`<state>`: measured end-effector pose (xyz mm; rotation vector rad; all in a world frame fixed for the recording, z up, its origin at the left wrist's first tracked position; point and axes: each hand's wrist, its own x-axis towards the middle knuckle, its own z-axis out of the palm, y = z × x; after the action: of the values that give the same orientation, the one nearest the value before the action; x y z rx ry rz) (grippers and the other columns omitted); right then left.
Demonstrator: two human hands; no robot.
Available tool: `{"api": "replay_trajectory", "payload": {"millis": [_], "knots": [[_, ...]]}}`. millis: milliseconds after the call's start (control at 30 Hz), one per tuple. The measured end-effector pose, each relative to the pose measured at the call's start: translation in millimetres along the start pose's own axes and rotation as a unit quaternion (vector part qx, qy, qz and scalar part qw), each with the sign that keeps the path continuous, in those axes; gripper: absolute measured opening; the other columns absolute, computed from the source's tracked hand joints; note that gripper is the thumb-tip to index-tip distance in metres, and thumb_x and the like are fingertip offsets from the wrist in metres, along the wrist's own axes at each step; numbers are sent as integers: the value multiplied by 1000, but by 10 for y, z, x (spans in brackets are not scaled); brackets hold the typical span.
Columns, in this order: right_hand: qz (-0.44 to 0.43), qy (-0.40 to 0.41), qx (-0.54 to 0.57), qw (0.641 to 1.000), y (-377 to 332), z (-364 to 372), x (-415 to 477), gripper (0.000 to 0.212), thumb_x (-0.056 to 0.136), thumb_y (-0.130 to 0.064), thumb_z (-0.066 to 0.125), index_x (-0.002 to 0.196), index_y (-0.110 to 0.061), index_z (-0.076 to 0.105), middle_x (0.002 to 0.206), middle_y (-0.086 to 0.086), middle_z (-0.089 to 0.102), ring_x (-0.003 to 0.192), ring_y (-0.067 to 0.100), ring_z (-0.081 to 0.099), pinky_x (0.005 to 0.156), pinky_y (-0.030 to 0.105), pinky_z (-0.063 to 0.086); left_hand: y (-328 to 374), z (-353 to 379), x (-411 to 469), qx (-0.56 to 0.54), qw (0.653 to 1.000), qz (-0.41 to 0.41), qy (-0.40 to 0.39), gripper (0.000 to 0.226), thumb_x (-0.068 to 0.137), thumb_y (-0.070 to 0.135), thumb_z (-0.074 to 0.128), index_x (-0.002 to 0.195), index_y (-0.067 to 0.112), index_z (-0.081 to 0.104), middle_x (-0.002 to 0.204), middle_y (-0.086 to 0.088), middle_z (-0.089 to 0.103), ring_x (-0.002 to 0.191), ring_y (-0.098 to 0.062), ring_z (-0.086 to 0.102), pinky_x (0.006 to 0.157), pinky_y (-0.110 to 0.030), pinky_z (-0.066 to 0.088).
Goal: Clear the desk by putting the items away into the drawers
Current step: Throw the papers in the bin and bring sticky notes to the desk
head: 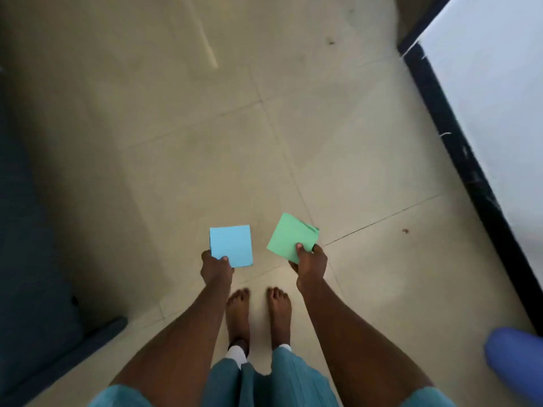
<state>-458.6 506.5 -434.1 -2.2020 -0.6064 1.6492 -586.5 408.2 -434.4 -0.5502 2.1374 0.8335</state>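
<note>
- The person is wearing a teal garment with short sleeves; the left sleeve and the right sleeve are showing only as soft edges at the bottom of the view, ending above the elbows.
- Both forearms are going uncovered down to the left hand and the right hand, which are bare too.
- Teal trousers of a matching shade are hanging loose, with fine lengthwise ribs showing in the cloth.
- A white band is peeking out beneath each trouser hem at the ankle.
- The left foot and the right foot are going bare.
</note>
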Motion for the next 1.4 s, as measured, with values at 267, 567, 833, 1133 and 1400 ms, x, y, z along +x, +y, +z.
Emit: {"api": "replay_trajectory", "payload": {"millis": [267,567,833,1133,1400], "knots": [[-16,69,172,983,-993,-1695,-1495,15,91,-1,56,105,3,58,83,12,57,77,26,55,59,30,49,989,35,-2181,73,974,155,-147,38,90,-3,51,127,3,48,120,-23,57,99,-37,62,76,-38,55],[-33,175,353,919,-1487,-3462,-2635,29,92,0,54,121,2,51,103,17,55,92,28,53,59,28,46,1141,177,-4405,175,887,266,-334,36,88,-10,49,124,-3,49,116,-22,55,103,-41,61,75,-36,52],[-60,295,497,814,-1480,-5250,-2908,17,90,-4,59,107,-1,58,99,15,57,87,28,55,58,29,48,722,937,-6125,297,755,398,-429,32,88,-5,52,120,-5,50,119,-25,57,103,-41,60,86,-47,55],[-67,460,507,726,-1066,-7427,-3218,28,90,-13,61,115,-2,59,100,12,64,84,24,60,70,32,52,-680,1804,-8231,305,619,414,-594,31,90,-10,48,121,-5,51,121,-24,57,106,-40,60,80,-34,51],[-29,539,536,649,-551,-8684,-3439,31,90,-13,61,118,-1,56,112,16,63,88,26,59,65,30,46,-1758,2348,-9313,393,511,406,-648,33,93,-3,51,125,-3,46,125,-21,54,100,-30,61,84,-35,54]]}}
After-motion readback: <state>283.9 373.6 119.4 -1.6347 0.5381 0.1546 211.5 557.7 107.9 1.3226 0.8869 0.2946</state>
